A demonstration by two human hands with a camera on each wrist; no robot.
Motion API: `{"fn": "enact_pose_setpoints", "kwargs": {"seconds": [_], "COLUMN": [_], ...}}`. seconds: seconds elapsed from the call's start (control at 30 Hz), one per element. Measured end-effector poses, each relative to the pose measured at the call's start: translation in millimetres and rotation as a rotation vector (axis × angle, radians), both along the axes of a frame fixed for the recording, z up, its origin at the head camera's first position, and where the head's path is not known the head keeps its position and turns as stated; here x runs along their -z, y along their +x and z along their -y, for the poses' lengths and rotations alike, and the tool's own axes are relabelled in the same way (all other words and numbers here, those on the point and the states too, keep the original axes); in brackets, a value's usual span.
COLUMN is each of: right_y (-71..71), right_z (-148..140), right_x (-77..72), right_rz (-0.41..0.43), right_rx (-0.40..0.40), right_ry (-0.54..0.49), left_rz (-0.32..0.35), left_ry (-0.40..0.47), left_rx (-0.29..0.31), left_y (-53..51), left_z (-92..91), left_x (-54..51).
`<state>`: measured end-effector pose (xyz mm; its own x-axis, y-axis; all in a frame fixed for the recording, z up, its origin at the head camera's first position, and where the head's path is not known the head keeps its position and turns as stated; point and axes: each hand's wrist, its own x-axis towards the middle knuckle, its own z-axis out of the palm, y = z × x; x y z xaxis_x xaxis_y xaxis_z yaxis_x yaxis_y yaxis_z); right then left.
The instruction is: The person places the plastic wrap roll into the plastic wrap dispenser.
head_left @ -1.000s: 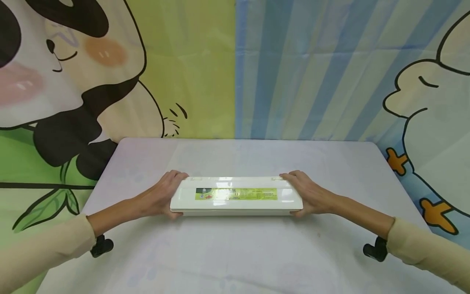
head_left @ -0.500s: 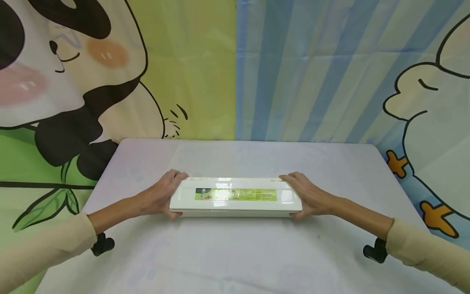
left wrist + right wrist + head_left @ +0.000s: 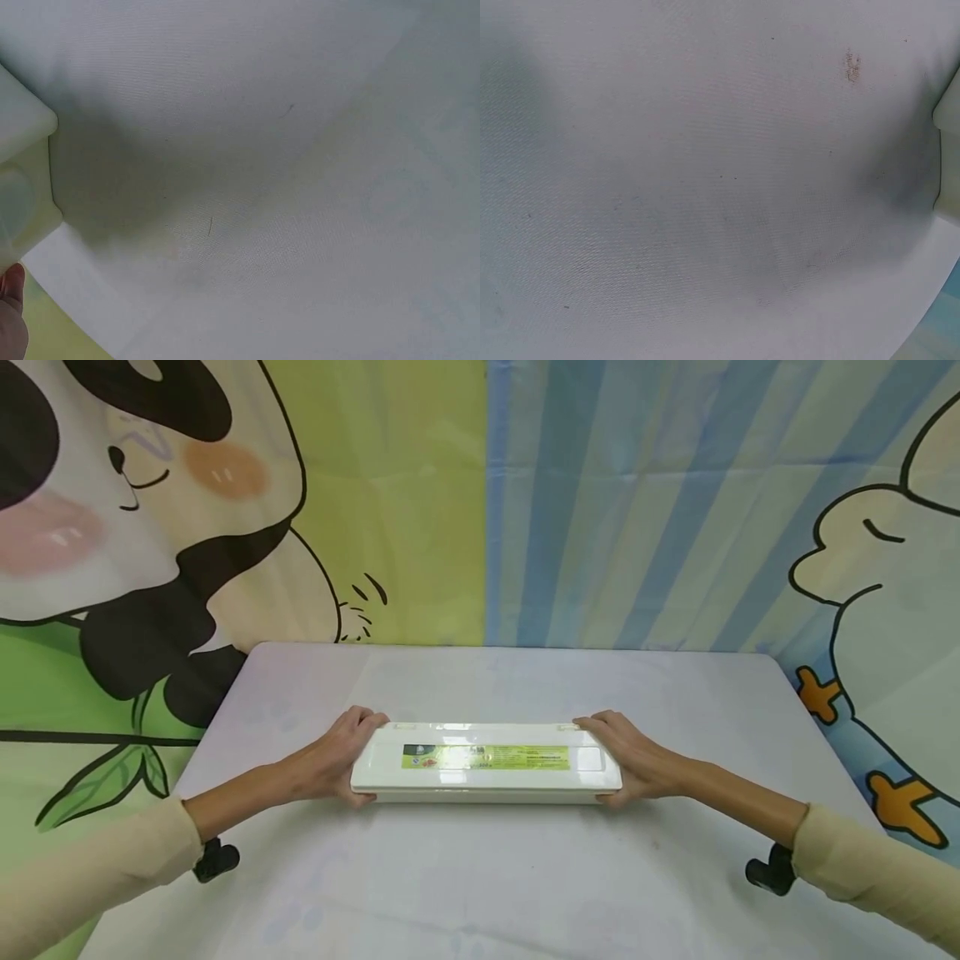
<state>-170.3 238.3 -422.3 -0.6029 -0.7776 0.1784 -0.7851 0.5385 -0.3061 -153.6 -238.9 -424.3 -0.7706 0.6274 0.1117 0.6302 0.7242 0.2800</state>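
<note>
A long white plastic box (image 3: 487,777) with a glossy lid lies crosswise in the head view, over the middle of the table. On its lid is a yellow-green label (image 3: 486,757) with print too small to read. My left hand (image 3: 339,758) grips the box's left end, fingers at the far edge and thumb low at the front. At the opposite end my right hand (image 3: 636,758) holds it the same way. The lid is down, so the inside is hidden. In the left wrist view a corner of the box (image 3: 26,124) shows at the left edge.
A white cloth (image 3: 487,885) covers the table. Behind it hangs a printed backdrop (image 3: 408,502) with cartoon animals and blue stripes. Black wrist mounts (image 3: 216,860) show below both sleeves. A small brown stain (image 3: 853,66) marks the cloth in the right wrist view.
The whole head view has shifted slightly. Both hands keep their hold on the ends of the white box, which stays in about the same place.
</note>
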Motion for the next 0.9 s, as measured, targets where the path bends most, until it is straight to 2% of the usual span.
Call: {"fn": "enact_pose_setpoints", "kwargs": {"seconds": [0.37, 0.57, 0.77, 0.9], "right_y": [1.6, 0.4, 1.9, 1.0], "right_z": [1.6, 2.3, 4.0, 3.8], "right_x": [-1.2, -1.8, -5.2, -6.7], "right_rz": [0.071, 0.091, 0.149, 0.149], "right_rx": [0.021, 0.03, 0.051, 0.048], "right_ry": [-0.004, 0.005, 0.014, 0.019], "left_rz": [-0.029, -0.009, -0.008, -0.01], "left_ry": [0.008, 0.013, 0.01, 0.009], "left_rx": [0.038, 0.029, 0.03, 0.027], "left_y": [-6.1, -3.9, -3.8, -5.0], "left_z": [2.7, 0.9, 1.3, 1.6], "left_x": [3.1, 2.0, 1.3, 0.6]}}
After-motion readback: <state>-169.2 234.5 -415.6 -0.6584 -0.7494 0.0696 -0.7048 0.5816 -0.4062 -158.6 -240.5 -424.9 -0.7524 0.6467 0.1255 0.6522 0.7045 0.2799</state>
